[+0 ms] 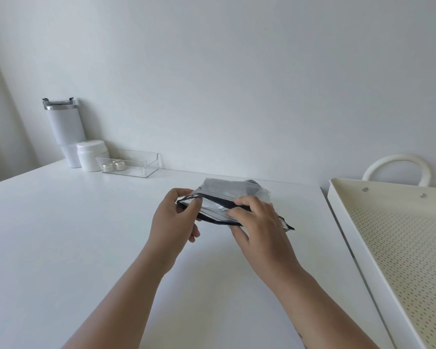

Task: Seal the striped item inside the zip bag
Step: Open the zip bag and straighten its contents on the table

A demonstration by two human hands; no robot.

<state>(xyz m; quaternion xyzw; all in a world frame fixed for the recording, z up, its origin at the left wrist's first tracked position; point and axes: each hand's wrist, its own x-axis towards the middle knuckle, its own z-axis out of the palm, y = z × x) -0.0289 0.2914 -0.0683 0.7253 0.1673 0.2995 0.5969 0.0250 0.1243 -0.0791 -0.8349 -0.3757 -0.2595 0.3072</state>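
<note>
Both hands hold a clear zip bag with a dark zip edge just above the white table. The left hand pinches the bag's left end, thumb on top and fingers curled beneath it. The right hand grips the bag further along, its fingers folded over the dark edge near the middle and the thumb below. Between the two hands the mouth of the bag gapes, the two dark lips parted. The striped item, grey cloth with a few dark and white stripes showing at its far corner, lies inside the bag, beyond the fingers of both hands.

Far beyond the left hand, against the wall, stand a white tumbler with a clear lid, a white jar just beside it, and a clear plastic tray holding two small silver-rimmed pots. To the right of the right hand, well apart from it, sits a cream perforated bin with a looped white handle at its far edge.
</note>
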